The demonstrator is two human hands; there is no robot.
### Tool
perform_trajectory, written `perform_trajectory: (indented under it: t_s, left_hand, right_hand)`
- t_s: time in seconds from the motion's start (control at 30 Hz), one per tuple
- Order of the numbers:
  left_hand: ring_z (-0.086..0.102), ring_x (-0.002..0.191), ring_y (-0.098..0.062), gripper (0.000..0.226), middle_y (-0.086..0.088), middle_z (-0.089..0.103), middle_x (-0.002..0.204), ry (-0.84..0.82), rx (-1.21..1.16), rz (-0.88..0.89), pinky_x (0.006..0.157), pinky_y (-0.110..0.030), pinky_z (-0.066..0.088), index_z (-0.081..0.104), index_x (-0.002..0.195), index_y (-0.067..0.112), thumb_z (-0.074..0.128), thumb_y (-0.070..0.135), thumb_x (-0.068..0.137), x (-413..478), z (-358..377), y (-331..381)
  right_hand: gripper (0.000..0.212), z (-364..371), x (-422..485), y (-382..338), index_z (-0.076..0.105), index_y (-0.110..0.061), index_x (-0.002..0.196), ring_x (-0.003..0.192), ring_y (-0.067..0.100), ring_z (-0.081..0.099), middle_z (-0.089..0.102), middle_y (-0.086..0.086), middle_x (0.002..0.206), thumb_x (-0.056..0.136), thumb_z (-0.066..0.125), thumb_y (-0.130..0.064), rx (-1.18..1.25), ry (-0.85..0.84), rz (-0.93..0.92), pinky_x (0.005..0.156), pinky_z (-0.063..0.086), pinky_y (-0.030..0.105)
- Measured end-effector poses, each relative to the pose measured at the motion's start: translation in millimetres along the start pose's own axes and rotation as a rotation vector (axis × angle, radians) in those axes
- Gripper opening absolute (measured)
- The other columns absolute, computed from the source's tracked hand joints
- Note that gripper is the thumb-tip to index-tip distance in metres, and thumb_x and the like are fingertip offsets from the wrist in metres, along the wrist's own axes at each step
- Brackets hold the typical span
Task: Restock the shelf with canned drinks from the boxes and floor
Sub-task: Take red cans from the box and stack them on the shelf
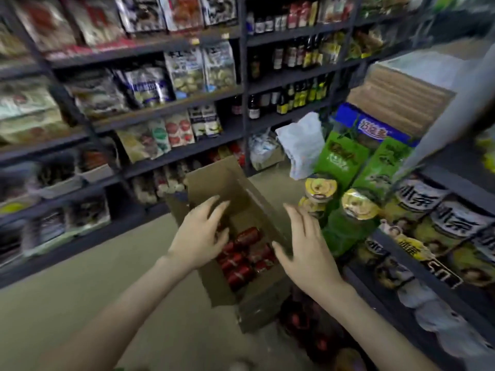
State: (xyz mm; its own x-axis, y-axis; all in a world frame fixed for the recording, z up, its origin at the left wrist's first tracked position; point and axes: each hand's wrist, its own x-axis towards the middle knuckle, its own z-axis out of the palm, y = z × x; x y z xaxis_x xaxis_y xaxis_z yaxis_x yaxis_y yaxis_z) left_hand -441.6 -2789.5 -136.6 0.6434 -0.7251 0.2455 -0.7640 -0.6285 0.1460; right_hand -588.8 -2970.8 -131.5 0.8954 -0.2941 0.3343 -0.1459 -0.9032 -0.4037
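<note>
Cans (242, 257) in box (257, 306) on floor (80, 303), between shelves (166, 108).

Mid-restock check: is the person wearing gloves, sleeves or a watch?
No. The left hand and right hand are ungloved. The left forearm and right forearm are uncovered down to the frame's edge, so no sleeve shows. No watch, band or ring is visible, though the picture is slightly blurred.
</note>
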Motion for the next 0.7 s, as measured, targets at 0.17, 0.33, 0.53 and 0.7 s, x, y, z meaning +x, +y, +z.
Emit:
perform_trajectory:
  t_s: [0.17,0.33,0.53,0.7]
  left_hand:
    - [0.048,0.125,-0.037,0.057,-0.021,0.046,0.138,-0.114,-0.023,-0.019,0.101,-0.046,0.044,0.044,0.138,0.01,0.054,0.033,0.087,23.5,46.8,-82.5]
    - [0.041,0.131,-0.035,0.062,-0.019,0.039,0.145,-0.246,-0.099,0.095,0.106,-0.044,0.038,0.035,0.144,0.011,0.058,0.027,0.089,90.4,107.9,-146.2]
    - [0.033,0.136,-0.033,0.067,-0.018,0.03,0.15,-0.441,-0.164,0.193,0.112,-0.04,0.026,0.025,0.149,0.013,0.054,0.028,0.091,132.7,190.1,-165.2]
    - [0.023,0.142,-0.028,0.074,-0.015,0.019,0.156,-0.597,-0.069,0.224,0.117,-0.04,0.014,0.011,0.152,0.015,0.049,0.036,0.092,144.7,250.9,-181.8]
  right_hand:
    - [0.071,77.9,40.6,1.7,0.023,-0.012,0.148,0.134,0.024,0.033,0.036,0.009,0.144,0.089,0.06,-0.028,0.008,-0.13,0.021,0.108,0.034,0.036]
    - [0.075,171.9,98.7,8.2,0.019,-0.017,0.144,0.13,0.031,0.04,0.041,0.016,0.142,0.086,0.065,-0.018,-0.007,-0.208,0.088,0.106,0.035,0.04]
    - [0.077,285.8,118.4,14.7,0.022,-0.013,0.147,0.131,0.032,0.04,0.037,0.018,0.145,0.084,0.066,-0.016,-0.071,-0.432,0.292,0.106,0.039,0.046]
    - [0.1,339.4,95.6,41.9,-0.007,-0.02,0.151,0.144,0.028,0.01,0.005,0.014,0.157,0.084,0.066,-0.021,-0.235,-0.78,0.491,0.117,0.014,0.044]
